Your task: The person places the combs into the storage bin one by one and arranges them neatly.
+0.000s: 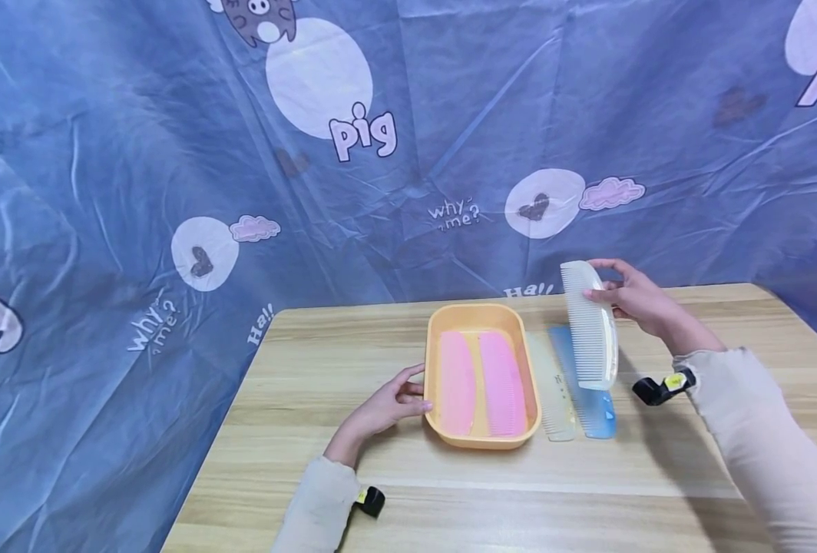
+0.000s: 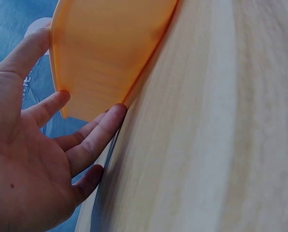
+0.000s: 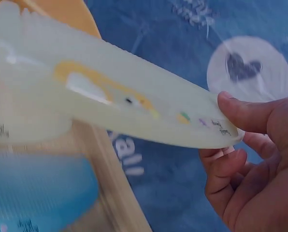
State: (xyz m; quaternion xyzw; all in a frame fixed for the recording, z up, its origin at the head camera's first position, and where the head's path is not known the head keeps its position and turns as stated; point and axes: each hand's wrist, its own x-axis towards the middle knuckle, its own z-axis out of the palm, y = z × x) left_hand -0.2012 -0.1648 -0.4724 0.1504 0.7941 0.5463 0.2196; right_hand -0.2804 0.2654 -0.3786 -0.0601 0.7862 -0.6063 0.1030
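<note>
A pale greenish-white comb [image 1: 591, 330] is pinched between thumb and fingers of my right hand [image 1: 633, 296], raised above the table. In the right wrist view, a yellow-and-white printed figure shows on the comb [image 3: 120, 92]. My left hand [image 1: 388, 403] touches the left side of an orange tray [image 1: 483, 443], its fingers spread along the outer wall in the left wrist view. Two pink combs lie side by side in the tray, a lighter one [image 1: 457, 384] and a brighter one [image 1: 501, 384]. Right of the tray lie a pale yellowish comb [image 1: 554, 392] and a partly covered blue comb [image 1: 598, 422].
Everything stands on a wooden table [image 1: 298, 369] whose back edge meets a blue printed cloth [image 1: 450, 253]. Both wrists carry a small black device, the right one [image 1: 653, 390] hanging over the table and the left one [image 1: 370, 501] near the sleeve.
</note>
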